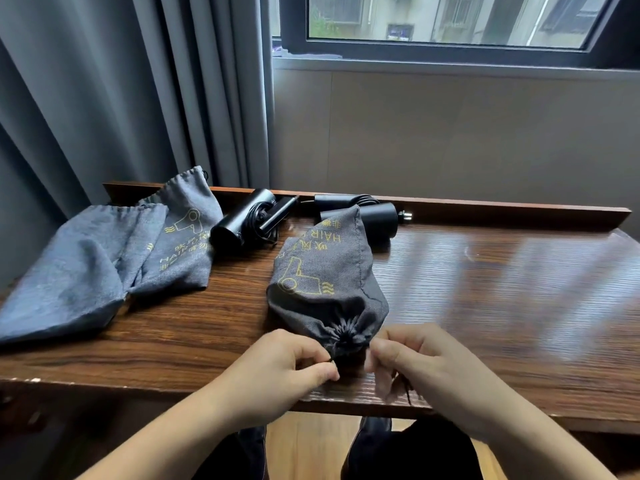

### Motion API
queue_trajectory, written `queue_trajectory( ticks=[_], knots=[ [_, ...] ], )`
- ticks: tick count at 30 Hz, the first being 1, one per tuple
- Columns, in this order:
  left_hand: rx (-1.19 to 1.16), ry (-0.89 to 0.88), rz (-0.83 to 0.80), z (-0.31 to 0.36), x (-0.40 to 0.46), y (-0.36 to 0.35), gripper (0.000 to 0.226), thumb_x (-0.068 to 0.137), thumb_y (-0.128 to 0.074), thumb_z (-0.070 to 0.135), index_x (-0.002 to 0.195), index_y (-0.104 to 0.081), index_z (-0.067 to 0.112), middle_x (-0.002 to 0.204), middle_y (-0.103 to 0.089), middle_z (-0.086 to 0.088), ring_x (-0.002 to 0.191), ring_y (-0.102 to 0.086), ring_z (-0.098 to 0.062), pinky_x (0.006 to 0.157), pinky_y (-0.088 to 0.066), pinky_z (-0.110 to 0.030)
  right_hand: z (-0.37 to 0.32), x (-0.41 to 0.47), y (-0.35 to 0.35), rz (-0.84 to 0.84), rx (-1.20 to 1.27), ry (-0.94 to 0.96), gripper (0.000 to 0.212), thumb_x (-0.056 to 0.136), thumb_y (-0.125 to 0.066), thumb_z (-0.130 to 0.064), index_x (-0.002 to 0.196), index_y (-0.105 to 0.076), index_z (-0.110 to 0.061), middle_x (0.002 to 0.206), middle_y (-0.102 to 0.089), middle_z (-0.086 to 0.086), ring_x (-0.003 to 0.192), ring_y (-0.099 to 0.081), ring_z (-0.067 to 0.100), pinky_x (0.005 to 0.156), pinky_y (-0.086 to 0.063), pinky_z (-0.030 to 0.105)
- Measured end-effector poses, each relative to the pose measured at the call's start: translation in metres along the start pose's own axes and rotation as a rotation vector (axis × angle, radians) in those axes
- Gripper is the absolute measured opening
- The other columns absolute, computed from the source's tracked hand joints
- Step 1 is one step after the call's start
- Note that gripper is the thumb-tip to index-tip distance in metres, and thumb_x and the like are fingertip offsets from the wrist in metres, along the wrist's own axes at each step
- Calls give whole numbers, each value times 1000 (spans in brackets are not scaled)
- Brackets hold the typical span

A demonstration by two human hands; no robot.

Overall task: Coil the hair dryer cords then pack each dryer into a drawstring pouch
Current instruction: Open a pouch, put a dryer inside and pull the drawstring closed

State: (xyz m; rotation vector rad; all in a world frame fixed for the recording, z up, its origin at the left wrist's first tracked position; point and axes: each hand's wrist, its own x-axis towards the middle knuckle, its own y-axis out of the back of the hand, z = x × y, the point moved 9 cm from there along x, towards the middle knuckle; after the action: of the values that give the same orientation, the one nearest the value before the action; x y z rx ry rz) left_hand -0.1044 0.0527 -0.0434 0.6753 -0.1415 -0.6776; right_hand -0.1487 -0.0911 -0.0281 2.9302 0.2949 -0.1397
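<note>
Head cam view: grey curtains (121, 91) on the left, a window (446, 22) up top, and a wooden counter (485, 289) pushed against the wall.

Right in front is a filled grey pouch (322, 282) with a yellow dryer logo, its mouth already cinched into a bunch between the two hands. The left hand (294, 362) has its fingers (322, 370) pinching the black drawstring just left of the gathered mouth. The right hand (412, 358) has curled fingers (381, 355) pinching at the right side of the mouth, with dark cord (407, 389) dangling under them.

Past the fingers, near the back ledge, two black hair dryers sit with cords wound up: one (242, 223) up-left, one (374, 216) partly hidden behind the pouch. Far left of the fingers lie flat empty pouches (104, 258).
</note>
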Motion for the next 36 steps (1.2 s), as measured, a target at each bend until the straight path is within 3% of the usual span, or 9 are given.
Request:
queue_trajectory(
  ticks=[4, 9, 14, 18, 21, 25, 30, 33, 36],
  knots=[
    [-587, 188, -25, 2, -5, -23, 16, 95, -61, 9, 84, -69, 2, 66, -68, -7, 45, -54, -7, 45, -36, -16, -4, -10, -19, -35, -94, -10, 21, 93, -58, -24, 79, -70, -14, 73, -72, 3, 66, -63, 12, 64, -49, 23],
    [-1039, 342, 64, -7, -6, -40, 10, 80, -68, 15, 86, -68, 7, 75, -69, -13, 56, -63, -16, 54, -54, -26, -11, -20, -29, 60, -601, 97, 26, 91, -50, -46, 85, -64, -25, 76, -71, -18, 73, -65, 3, 74, -52, 26],
    [-1207, 364, 80, -3, -8, -44, 8, 89, -59, 11, 90, -64, 5, 79, -70, -18, 61, -66, -20, 55, -55, -29, -4, -24, -35, 241, -1097, 255, 39, 87, -41, -63, 74, -49, -28, 62, -59, -10, 56, -57, 9, 47, -42, 27],
    [-1226, 342, 108, -9, -7, -38, 12, 87, -61, 11, 95, -64, 3, 72, -64, -13, 59, -59, -19, 58, -55, -30, -2, -25, 8, 427, -530, 173, 36, 86, -53, -62, 80, -50, -26, 78, -62, -12, 70, -58, 11, 65, -45, 22],
    [-1206, 322, 83, -9, -6, -40, 10, 87, -62, 12, 93, -66, 5, 71, -62, -11, 55, -53, -16, 52, -45, -23, 14, -14, -2, 287, -193, 127, 29, 82, -67, -49, 91, -46, -30, 92, -71, -6, 77, -68, 11, 73, -53, 26],
    [-1205, 316, 80, -11, -4, -42, 11, 83, -64, 14, 89, -68, 6, 66, -58, -8, 52, -50, -14, 52, -45, -21, 32, -5, -29, 96, 204, 87, 52, 79, -75, -33, 120, -43, -28, 101, -73, 12, 94, -71, 27, 89, -57, 43],
    [-1119, 288, 97, -10, -5, -37, 10, 94, -57, 10, 91, -66, 5, 63, -51, -7, 39, -35, -11, 43, -30, -21, 31, -4, -29, 91, 248, 110, 47, 82, -74, -24, 119, -49, -38, 90, -65, 20, 86, -68, 34, 87, -56, 56],
    [-1007, 272, 163, -14, -7, -32, 13, 95, -59, 10, 89, -69, 7, 69, -54, -6, 40, -32, -10, 43, -21, -19, 20, -8, -14, 180, -52, 151, 27, 90, -70, -14, 104, -60, -35, 82, -66, -3, 70, -65, 10, 73, -53, 25],
    [-943, 239, 227, -14, -7, -26, 16, 95, -59, 7, 85, -70, 8, 72, -55, -8, 42, -29, -12, 38, -19, -14, -1, -12, 5, 378, -644, 306, 8, 90, -67, -30, 95, -67, -35, 88, -65, -18, 83, -62, -3, 74, -42, 10]
  ],
)
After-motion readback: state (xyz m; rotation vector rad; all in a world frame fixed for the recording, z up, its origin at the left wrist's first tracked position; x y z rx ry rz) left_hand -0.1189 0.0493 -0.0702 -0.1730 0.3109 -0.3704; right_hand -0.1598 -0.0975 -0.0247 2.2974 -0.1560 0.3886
